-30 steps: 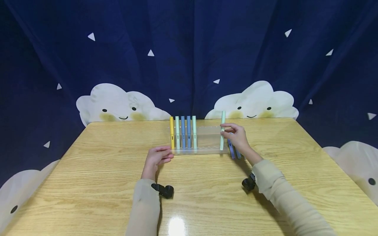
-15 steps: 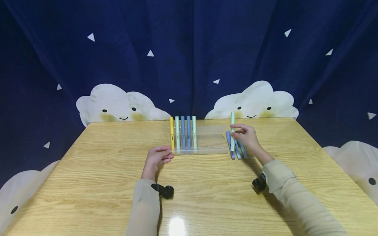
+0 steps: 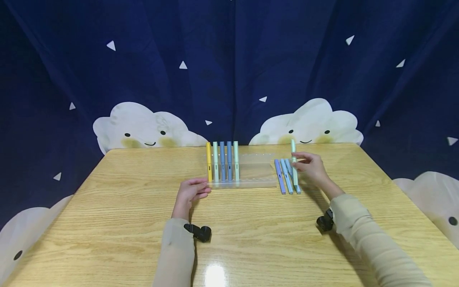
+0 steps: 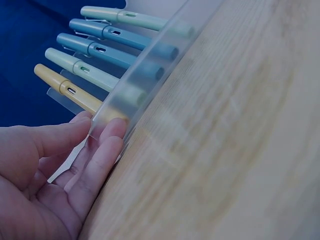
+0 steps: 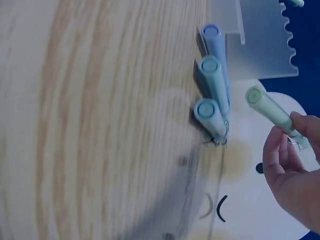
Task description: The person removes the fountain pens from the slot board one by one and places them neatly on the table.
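A clear plastic pen rack [image 3: 256, 183] stands at the far middle of the table, holding several capped pens upright at its left: a yellow pen [image 3: 209, 159], mint green and blue ones. My left hand [image 3: 191, 189] pinches the rack's lower left corner between thumb and fingers, close to the yellow pen in the left wrist view. With thumb and fingertips my right hand [image 3: 311, 169] holds a mint green pen [image 5: 272, 110], nearly upright, above the table and right of the rack. Under it lie a violet-blue pen [image 3: 279, 177] and two light blue pens [image 5: 213, 77], side by side.
Behind the wooden table [image 3: 236, 227] hangs a dark blue curtain [image 3: 222, 67] with white clouds and triangles. Each wrist carries a small black camera [image 3: 198, 232]. The loose pens lie just off the rack's right end.
My right hand has carried the mint green pen from the rack's right end rightward and slightly down, over the loose pens, which now show more fully. My left hand has stayed put.
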